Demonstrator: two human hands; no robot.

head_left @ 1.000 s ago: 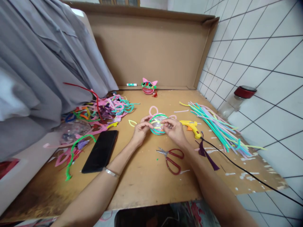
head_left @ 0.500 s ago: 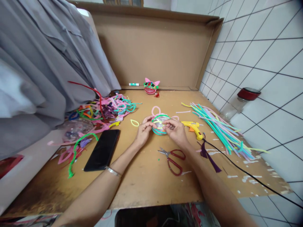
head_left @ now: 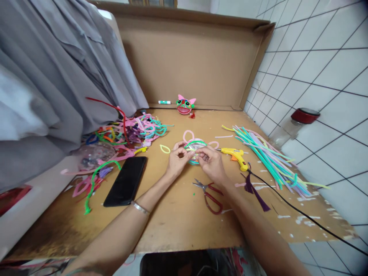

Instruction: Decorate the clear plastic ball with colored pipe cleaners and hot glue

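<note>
A round clear piece ringed with green and teal fuzzy stems (head_left: 196, 144) lies at the middle of the table, with pink loops at its upper left and right. In front of it, my left hand (head_left: 178, 159) is closed in a pinch, its fingertips over the piece. My right hand (head_left: 210, 160) pinches from the other side, the tips of both hands nearly meeting. What they pinch is too small to make out. A yellow leaf-shaped loop (head_left: 165, 149) lies left of my left hand. Just right of my right hand is a yellow glue gun (head_left: 236, 155).
Red-handled scissors (head_left: 212, 197) lie near the front. A black phone (head_left: 125, 181) and tangled stems (head_left: 138, 130) are at left. Straight stems (head_left: 264, 157) and a purple tassel (head_left: 251, 189) lie right. A decorated pink-eared face (head_left: 184, 105) stands at the back.
My left hand has turned and its fingertips have moved right, closer to those of my right hand, covering more of the round piece. The whole view has shifted slightly.
</note>
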